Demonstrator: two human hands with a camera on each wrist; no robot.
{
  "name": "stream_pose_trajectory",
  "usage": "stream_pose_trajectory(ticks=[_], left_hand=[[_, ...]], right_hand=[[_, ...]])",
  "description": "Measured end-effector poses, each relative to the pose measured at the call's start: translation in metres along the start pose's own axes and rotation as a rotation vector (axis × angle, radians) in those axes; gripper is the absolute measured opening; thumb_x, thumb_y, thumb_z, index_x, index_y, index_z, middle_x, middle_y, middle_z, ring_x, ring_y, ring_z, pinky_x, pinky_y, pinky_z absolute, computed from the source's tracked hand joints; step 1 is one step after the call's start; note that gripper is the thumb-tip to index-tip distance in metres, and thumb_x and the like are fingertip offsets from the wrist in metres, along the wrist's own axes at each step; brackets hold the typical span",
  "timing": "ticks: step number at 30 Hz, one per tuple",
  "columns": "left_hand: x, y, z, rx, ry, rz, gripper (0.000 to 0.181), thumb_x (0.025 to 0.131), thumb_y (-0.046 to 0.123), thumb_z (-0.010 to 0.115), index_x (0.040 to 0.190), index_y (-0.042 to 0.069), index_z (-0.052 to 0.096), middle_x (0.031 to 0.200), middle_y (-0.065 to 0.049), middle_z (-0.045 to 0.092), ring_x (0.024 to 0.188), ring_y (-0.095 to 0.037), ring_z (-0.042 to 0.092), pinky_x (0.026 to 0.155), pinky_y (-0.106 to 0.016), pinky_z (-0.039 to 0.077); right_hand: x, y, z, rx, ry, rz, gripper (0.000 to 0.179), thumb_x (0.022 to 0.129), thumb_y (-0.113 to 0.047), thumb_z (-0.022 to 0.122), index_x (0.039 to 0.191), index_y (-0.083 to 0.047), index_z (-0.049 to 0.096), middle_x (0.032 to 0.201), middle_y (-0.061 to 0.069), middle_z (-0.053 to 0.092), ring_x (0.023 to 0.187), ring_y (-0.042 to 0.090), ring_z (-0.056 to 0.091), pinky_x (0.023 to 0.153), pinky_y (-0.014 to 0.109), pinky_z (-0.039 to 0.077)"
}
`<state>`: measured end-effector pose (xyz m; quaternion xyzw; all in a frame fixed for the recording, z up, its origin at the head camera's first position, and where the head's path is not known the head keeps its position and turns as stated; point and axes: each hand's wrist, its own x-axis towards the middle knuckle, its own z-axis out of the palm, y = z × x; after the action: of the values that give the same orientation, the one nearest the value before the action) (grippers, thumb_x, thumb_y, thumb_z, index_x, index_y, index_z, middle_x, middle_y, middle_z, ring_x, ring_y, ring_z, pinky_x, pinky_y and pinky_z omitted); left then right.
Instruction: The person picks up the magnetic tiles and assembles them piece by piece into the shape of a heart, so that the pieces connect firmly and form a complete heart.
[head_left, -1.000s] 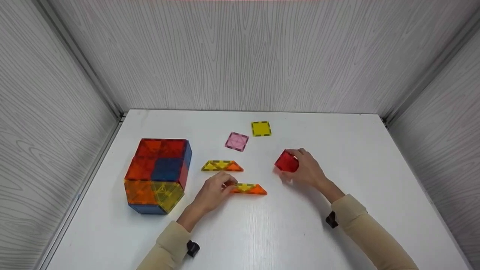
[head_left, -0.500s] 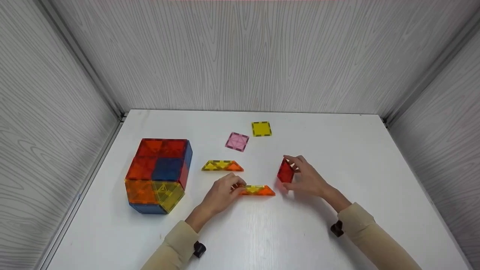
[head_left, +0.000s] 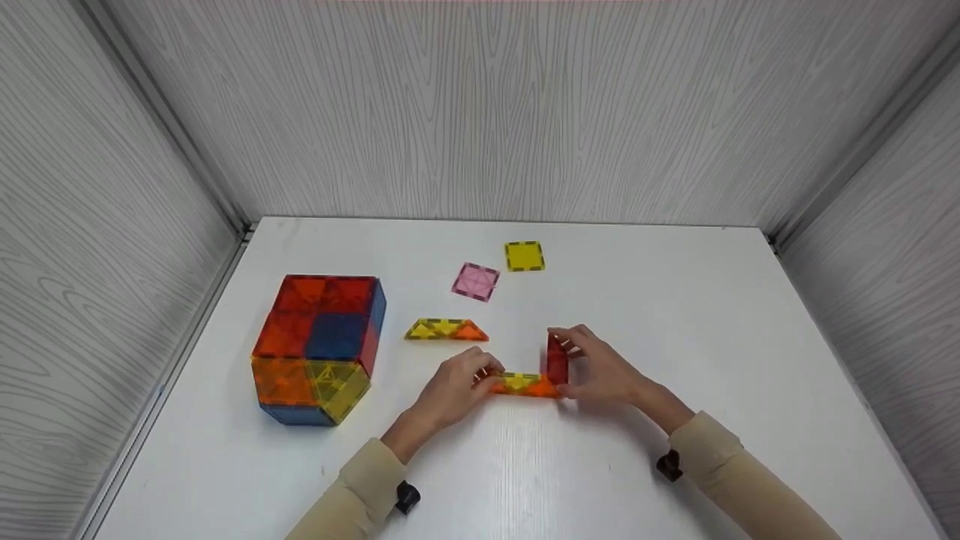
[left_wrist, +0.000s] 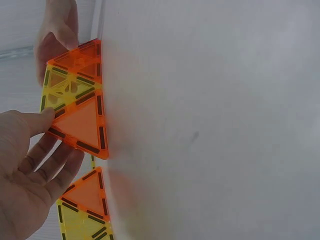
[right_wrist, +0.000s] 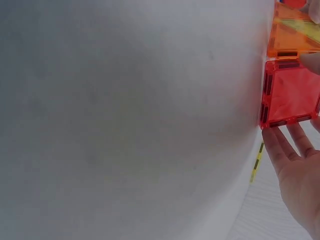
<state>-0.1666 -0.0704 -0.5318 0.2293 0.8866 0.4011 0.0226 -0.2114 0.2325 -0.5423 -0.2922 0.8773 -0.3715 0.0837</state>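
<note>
In the head view my left hand [head_left: 454, 386] pinches the left end of a standing strip of yellow and orange triangular magnetic tiles [head_left: 517, 385]. The left wrist view shows the thumb on the near orange triangle [left_wrist: 82, 125] of that strip, fingers behind it. My right hand [head_left: 604, 373] holds a red square magnetic tile [head_left: 556, 361] upright by its edges, at the strip's right end. The right wrist view has the red tile [right_wrist: 292, 92] right beside the strip's orange end [right_wrist: 287, 37]; whether they touch I cannot tell.
A similar triangle strip [head_left: 447, 330] stands behind my left hand. Farther back are a pink square tile [head_left: 475, 282] and a yellow square tile [head_left: 524, 256]. At left sits a large block built of coloured tiles [head_left: 315, 341]. Panelled walls [head_left: 480, 112] enclose the white table [head_left: 675, 277].
My left hand has slid the strip to the right. My right hand has brought the red square tile left and nearer, turning it edge-on beside the strip's end.
</note>
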Motion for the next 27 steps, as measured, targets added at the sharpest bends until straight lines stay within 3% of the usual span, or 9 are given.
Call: stream_pose_trajectory(ticks=[8, 13, 19, 27], left_hand=[[-0.002, 0.000, 0.001, 0.020, -0.002, 0.019, 0.013, 0.099, 0.015, 0.074, 0.112, 0.013, 0.075, 0.103, -0.003, 0.071, 0.095, -0.014, 0.068, 0.093, -0.031, 0.062], [-0.003, -0.003, -0.009, 0.007, -0.004, 0.040, 0.022, 0.100, 0.021, 0.074, 0.118, 0.009, 0.073, 0.111, -0.007, 0.072, 0.100, -0.018, 0.070, 0.094, -0.036, 0.063], [0.004, -0.011, -0.037, 0.006, 0.111, 0.064, 0.022, 0.099, 0.019, 0.074, 0.117, 0.007, 0.073, 0.111, -0.014, 0.073, 0.100, -0.031, 0.071, 0.092, -0.047, 0.062], [0.017, -0.028, -0.076, 0.112, 0.311, -0.085, 0.023, 0.099, 0.021, 0.075, 0.118, 0.009, 0.075, 0.117, -0.013, 0.072, 0.113, -0.031, 0.068, 0.100, -0.045, 0.060]], right_hand=[[0.000, -0.003, 0.001, -0.032, -0.016, 0.013, 0.087, 0.084, -0.025, 0.087, 0.159, -0.013, 0.045, 0.138, 0.007, 0.059, 0.129, 0.027, 0.061, 0.111, 0.052, 0.054], [0.000, -0.006, 0.000, -0.040, -0.024, 0.014, 0.086, 0.085, -0.024, 0.086, 0.160, -0.014, 0.045, 0.140, 0.008, 0.060, 0.130, 0.028, 0.062, 0.112, 0.053, 0.053], [0.000, -0.007, -0.002, -0.043, -0.036, 0.011, 0.088, 0.085, -0.025, 0.087, 0.160, -0.014, 0.043, 0.142, 0.008, 0.059, 0.133, 0.028, 0.060, 0.113, 0.054, 0.053], [0.001, -0.006, -0.002, -0.042, -0.040, 0.012, 0.088, 0.085, -0.022, 0.086, 0.161, -0.014, 0.043, 0.143, 0.007, 0.059, 0.133, 0.028, 0.059, 0.112, 0.053, 0.053]])
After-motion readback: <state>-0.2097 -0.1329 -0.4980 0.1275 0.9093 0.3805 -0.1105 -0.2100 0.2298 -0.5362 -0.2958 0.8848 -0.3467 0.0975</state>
